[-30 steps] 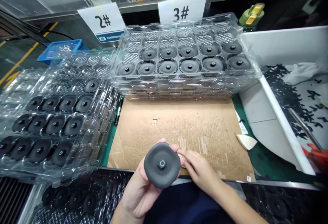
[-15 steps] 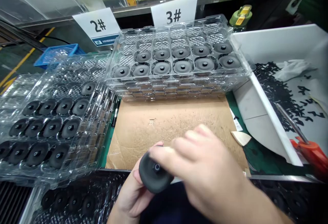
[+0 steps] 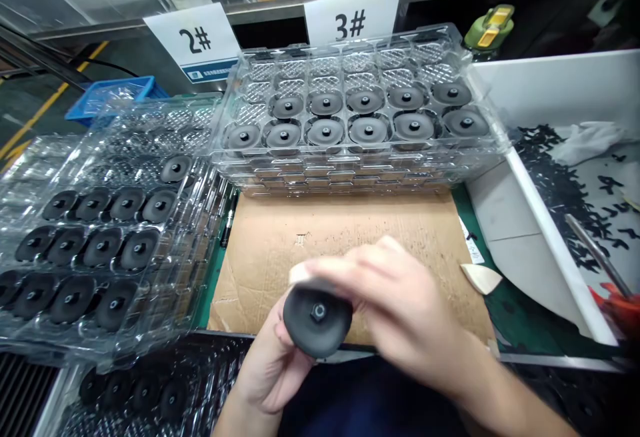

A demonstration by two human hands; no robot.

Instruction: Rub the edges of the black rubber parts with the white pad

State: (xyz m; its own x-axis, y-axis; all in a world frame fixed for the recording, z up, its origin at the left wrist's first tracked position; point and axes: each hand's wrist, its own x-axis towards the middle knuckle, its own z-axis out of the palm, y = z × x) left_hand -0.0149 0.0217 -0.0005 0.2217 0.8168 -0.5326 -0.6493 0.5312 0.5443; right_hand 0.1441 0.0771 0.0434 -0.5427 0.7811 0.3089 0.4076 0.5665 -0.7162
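Note:
My left hand (image 3: 277, 364) is closed around the side of a black, dished round part (image 3: 319, 330) with a small ringed stud at its centre. The hollow face points up toward me. My right hand (image 3: 395, 297), partly blurred, is closed at the far right rim of the same part, its fingers reaching along the top edge. A small whitish patch shows at that edge; whether it is a fingertip or a covering is unclear. Below both hands lies a cardboard sheet (image 3: 270, 244). Similar black parts fill pockets of a clear tray stack (image 3: 350, 150) behind it.
More clear trays (image 3: 165, 284) of black parts stand at left. A white bin (image 3: 550, 217) with small black pieces is at right, near a red-handled screwdriver (image 3: 605, 264). A pale wedge-shaped piece (image 3: 481, 278) lies by the cardboard. Signs (image 3: 193, 40) and a green-lidded bottle (image 3: 489, 29) stand behind.
The black part has shifted slightly right and up in my left hand. My right thumb has left the near face, and those fingers now lie over the far rim. The view has turned slightly left.

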